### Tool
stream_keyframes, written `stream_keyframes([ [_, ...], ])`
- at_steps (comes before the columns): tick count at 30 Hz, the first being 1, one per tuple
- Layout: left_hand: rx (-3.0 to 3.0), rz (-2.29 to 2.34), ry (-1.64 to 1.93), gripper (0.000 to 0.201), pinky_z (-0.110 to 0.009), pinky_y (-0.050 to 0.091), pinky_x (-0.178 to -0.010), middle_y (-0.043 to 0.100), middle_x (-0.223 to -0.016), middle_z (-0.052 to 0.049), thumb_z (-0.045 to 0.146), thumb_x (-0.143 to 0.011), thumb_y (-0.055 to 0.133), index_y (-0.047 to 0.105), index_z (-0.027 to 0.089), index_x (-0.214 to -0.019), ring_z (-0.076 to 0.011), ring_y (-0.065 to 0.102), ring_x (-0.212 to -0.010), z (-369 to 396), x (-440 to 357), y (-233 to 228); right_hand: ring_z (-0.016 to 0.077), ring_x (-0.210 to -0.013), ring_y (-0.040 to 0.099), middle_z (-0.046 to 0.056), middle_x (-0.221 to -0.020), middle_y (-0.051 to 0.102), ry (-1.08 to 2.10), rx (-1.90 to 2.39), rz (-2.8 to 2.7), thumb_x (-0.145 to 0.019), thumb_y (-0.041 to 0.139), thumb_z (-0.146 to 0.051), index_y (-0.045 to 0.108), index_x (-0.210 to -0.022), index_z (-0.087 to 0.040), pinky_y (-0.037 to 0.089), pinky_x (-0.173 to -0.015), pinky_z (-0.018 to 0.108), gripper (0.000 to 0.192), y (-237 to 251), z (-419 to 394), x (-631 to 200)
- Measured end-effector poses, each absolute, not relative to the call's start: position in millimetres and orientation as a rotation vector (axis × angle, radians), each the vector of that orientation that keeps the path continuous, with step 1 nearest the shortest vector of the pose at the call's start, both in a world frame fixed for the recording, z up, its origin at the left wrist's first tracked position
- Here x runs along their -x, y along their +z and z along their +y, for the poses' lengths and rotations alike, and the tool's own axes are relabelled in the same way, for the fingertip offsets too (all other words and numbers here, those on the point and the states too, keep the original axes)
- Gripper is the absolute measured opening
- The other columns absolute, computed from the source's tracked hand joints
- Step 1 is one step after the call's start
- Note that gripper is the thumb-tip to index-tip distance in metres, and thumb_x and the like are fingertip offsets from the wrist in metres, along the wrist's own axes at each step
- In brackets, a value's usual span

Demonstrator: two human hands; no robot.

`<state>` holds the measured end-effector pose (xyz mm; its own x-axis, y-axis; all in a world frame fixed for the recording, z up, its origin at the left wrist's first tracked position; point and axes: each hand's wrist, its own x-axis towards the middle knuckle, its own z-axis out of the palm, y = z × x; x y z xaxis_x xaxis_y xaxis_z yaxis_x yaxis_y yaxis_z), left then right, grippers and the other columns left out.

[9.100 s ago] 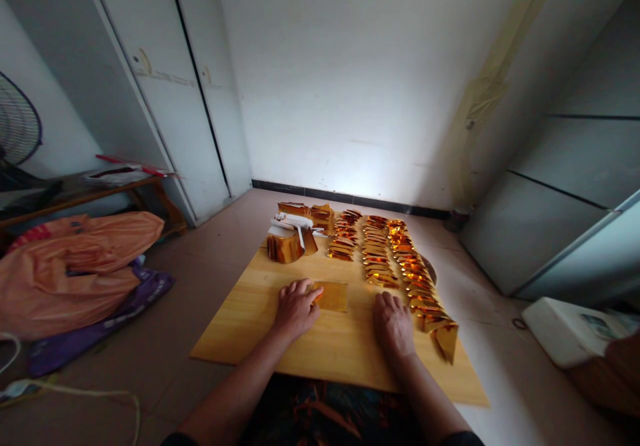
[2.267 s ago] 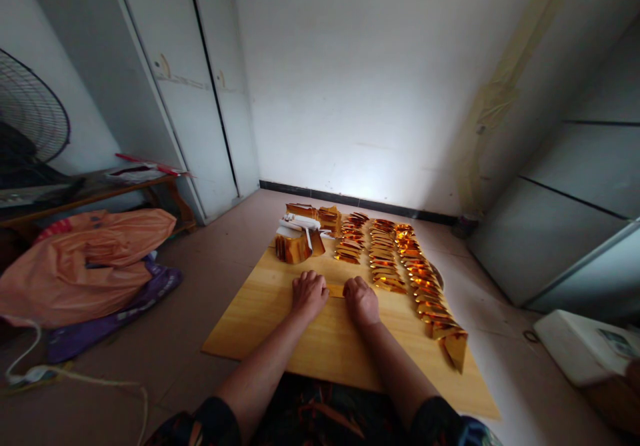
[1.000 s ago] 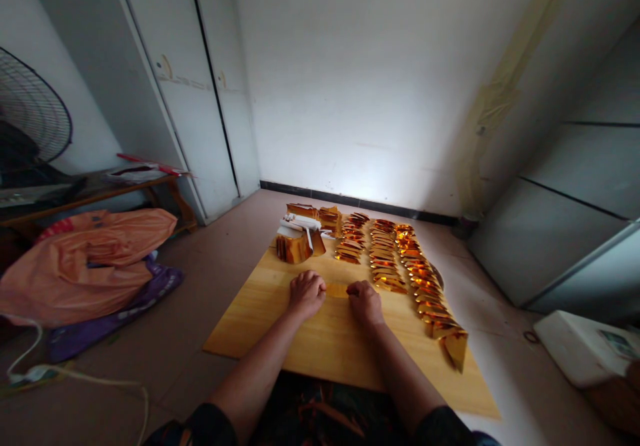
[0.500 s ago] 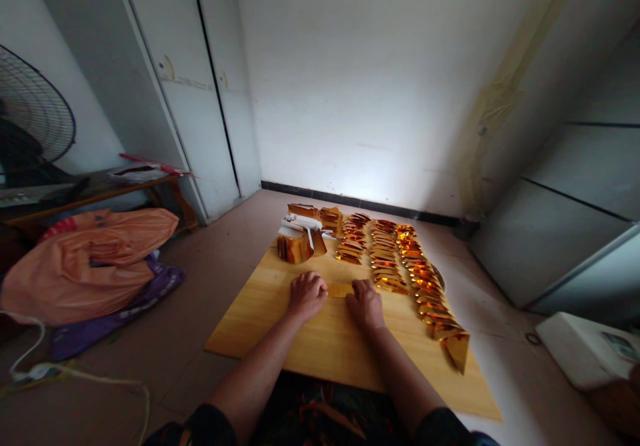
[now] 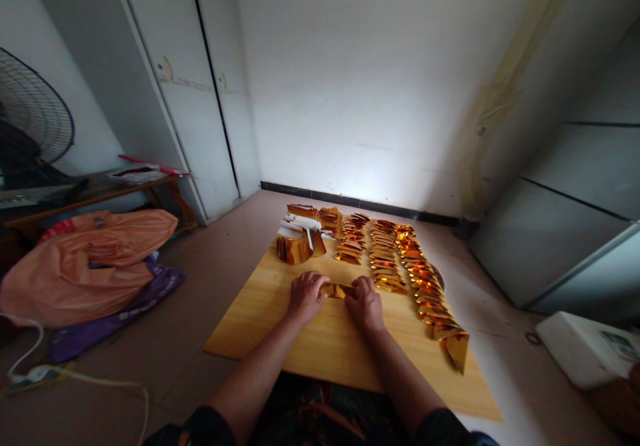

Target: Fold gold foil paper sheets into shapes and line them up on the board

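Three rows of folded gold pieces are filling the right part of the wooden board, the rightmost row running nearest and ending in a wider, pointed flap. On the far left of the board, a curved bundle of gold sheets is standing with some white paper lying over it, and another gold stack is sitting just to its right. Beyond the board, on the left, an orange bag is slumping over a purple bag, while a pale cable is trailing across the floor nearer by; a fan is standing farther left. On the right, a white box is resting well apart from the board. Near the middle of the board, between the two hands, a creased gold sheet is lying crosswise, its ends disappearing behind the fingers. The left hand is curling nearly closed, thumb and fingers pinching the left end; the right hand is bending likewise around the right end, though its exact finger contact is too small to make out surely.
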<state>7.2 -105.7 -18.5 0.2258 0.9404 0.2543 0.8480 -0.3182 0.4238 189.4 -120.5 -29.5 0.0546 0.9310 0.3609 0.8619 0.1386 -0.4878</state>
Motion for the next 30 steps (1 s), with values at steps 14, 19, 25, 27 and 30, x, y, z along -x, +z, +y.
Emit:
stream_keyframes([
  [14, -2.372, 1.524, 0.970, 0.017, -0.033, 0.037, -0.086, 0.059, -0.102, -0.002, 0.008, -0.071, 0.057, 0.064, 0.023, -0.073, -0.0190, 0.050, -0.103, -103.2, -5.1, -28.3, 0.0182, -0.095, 0.058, 0.006, -0.111, 0.059, 0.154, 1.589, -1.833, -0.069, 0.051, -0.011, 0.059, -0.072, -0.020, 0.043, -0.080, 0.027, 0.013, -37.8, -121.3, -192.8],
  [19, -2.333, 1.592, 0.908, 0.015, -0.034, 0.038, -0.085, 0.061, -0.096, -0.002, 0.012, -0.071, 0.061, 0.068, 0.024, -0.078, -0.0192, 0.052, -0.098, -102.3, -5.8, -29.6, 0.0186, -0.094, 0.056, 0.007, -0.104, 0.061, 0.121, 1.575, -1.865, -0.070, 0.051, -0.010, 0.063, -0.074, -0.019, 0.042, -0.083, 0.027, 0.015, -42.6, -118.6, -196.5],
  [25, -2.298, 1.616, 0.877, 0.011, -0.032, 0.039, -0.084, 0.063, -0.089, -0.001, 0.017, -0.074, 0.064, 0.072, 0.024, -0.078, -0.0177, 0.054, -0.092, -100.2, -4.3, -29.8, 0.0185, -0.093, 0.054, 0.008, -0.109, 0.058, 0.009, 1.501, -1.963, -0.075, 0.055, -0.013, 0.068, -0.080, -0.020, 0.041, -0.081, 0.027, 0.015, -38.2, -121.9, -202.7],
  [27, -2.305, 1.616, 0.862, 0.011, -0.032, 0.039, -0.083, 0.063, -0.087, -0.001, 0.017, -0.074, 0.064, 0.072, 0.025, -0.077, -0.0175, 0.054, -0.091, -99.9, -4.0, -29.7, 0.0188, -0.092, 0.052, 0.008, -0.110, 0.056, -0.101, 1.514, -1.992, -0.078, 0.057, -0.015, 0.069, -0.085, -0.022, 0.038, -0.079, 0.028, 0.016, -32.8, -126.3, -203.4],
  [30, -2.329, 1.610, 0.861, 0.011, -0.031, 0.039, -0.081, 0.062, -0.085, -0.002, 0.018, -0.075, 0.065, 0.073, 0.025, -0.077, -0.0174, 0.053, -0.089, -100.4, -4.1, -28.9, 0.0175, -0.084, 0.049, 0.005, -0.096, 0.058, -0.249, 1.563, -2.033, -0.081, 0.058, -0.018, 0.069, -0.091, -0.026, 0.032, -0.073, 0.028, 0.016, -23.8, -132.6, -202.5],
])
